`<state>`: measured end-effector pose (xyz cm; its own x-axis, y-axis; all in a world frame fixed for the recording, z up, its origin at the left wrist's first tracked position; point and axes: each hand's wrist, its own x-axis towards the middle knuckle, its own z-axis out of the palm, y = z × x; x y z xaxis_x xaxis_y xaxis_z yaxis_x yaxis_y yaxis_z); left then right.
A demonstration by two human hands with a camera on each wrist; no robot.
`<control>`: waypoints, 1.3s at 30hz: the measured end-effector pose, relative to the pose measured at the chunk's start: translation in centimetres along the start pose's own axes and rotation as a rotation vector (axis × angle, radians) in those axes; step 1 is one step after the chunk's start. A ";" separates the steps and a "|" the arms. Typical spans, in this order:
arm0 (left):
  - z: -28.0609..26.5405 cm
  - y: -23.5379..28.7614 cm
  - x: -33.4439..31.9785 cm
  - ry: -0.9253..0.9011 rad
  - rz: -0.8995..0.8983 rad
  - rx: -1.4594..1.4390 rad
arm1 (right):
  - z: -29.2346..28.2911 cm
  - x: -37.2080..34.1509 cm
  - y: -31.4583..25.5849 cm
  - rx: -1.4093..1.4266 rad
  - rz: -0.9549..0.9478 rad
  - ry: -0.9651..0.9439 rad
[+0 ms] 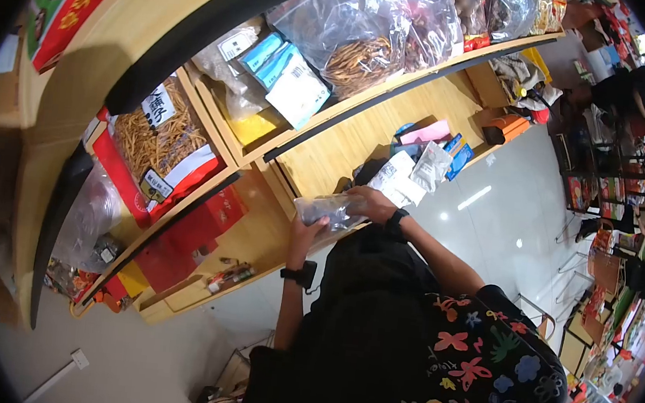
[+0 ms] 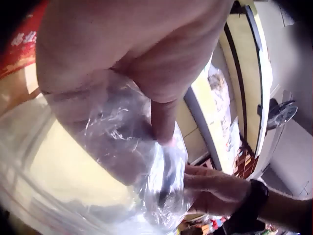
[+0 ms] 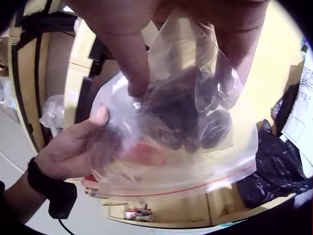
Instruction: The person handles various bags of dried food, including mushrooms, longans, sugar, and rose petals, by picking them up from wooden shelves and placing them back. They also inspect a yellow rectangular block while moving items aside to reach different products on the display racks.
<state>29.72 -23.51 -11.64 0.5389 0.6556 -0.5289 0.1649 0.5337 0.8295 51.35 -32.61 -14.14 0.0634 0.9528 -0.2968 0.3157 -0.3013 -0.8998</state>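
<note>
Between my hands is a clear zip bag [image 3: 230, 159] with a red line along its seal and several dark, rounded pieces [image 3: 171, 117] inside. My left hand [image 1: 304, 237] grips one end of it, thumb on the near face, as the right wrist view shows. At the other end my right hand [image 1: 371, 204] pinches the plastic, its thumb and fingers on either side of the dark pieces. The left wrist view has the crinkled plastic [image 2: 117, 122] under the left hand's fingers, with the right hand [image 2: 215, 188] beyond.
A wooden shelf [image 1: 342, 157] lies just past the hands. On it are white labelled packets [image 1: 398, 178], a black plastic bag [image 3: 271, 164] and blue packs [image 1: 458, 159]. Bins above hold bagged dried goods [image 1: 363, 58], and a red sheet [image 1: 186, 247] hangs at left.
</note>
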 end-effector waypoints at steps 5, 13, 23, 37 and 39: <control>-0.3 -8.6 7.7 0.103 0.001 0.226 | 0.0 3.9 4.5 -0.128 0.273 0.178; -2.1 -16.2 15.1 0.289 0.248 0.363 | 1.0 9.2 9.5 -0.252 0.372 0.433; -1.5 -9.4 8.5 0.314 0.068 0.748 | -1.7 3.4 5.6 0.054 0.342 0.290; 5.9 21.4 2.3 0.539 0.938 0.690 | -7.1 3.7 -9.6 0.322 -0.136 0.357; 5.7 22.2 3.6 0.523 0.893 0.715 | -7.2 2.7 -9.4 0.332 -0.089 0.314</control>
<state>39.97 -12.35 5.88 0.3286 0.8582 0.3943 0.4102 -0.5057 0.7590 55.34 -26.94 -4.19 0.3499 0.9250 -0.1483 0.0161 -0.1643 -0.9863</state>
